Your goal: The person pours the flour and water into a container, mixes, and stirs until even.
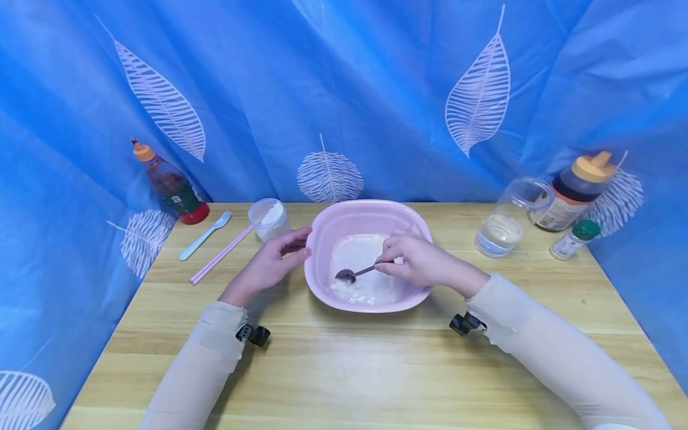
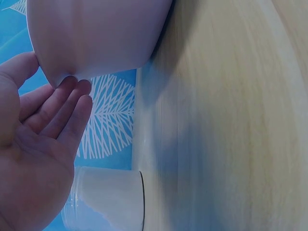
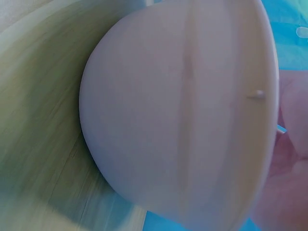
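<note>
A pink plastic basin [image 1: 371, 210] stands on the table with white powder [image 1: 371, 289] spread over its bottom. My right hand [image 1: 416, 257] pinches the handle of a dark metal spoon [image 1: 346, 276], whose bowl dips into the powder at the basin's near left. In the right wrist view, the basin wall [image 3: 168, 115] hides the spoon and most of that hand. My left hand [image 1: 271, 263] touches the basin's left rim with its fingertips and thumb. The left wrist view shows those fingers [image 2: 72, 115] fairly straight against the rim's outside, the palm holding nothing.
Behind the left hand is a clear jar [image 1: 269, 220] of white powder. Farther left are pink chopsticks [image 1: 220, 257], a light-blue fork [image 1: 204, 236] and a red sauce bottle [image 1: 180, 191]. At right stand a cup of clear liquid [image 1: 500, 233], a dark sauce bottle [image 1: 572, 191] and a green-capped shaker [image 1: 574, 240].
</note>
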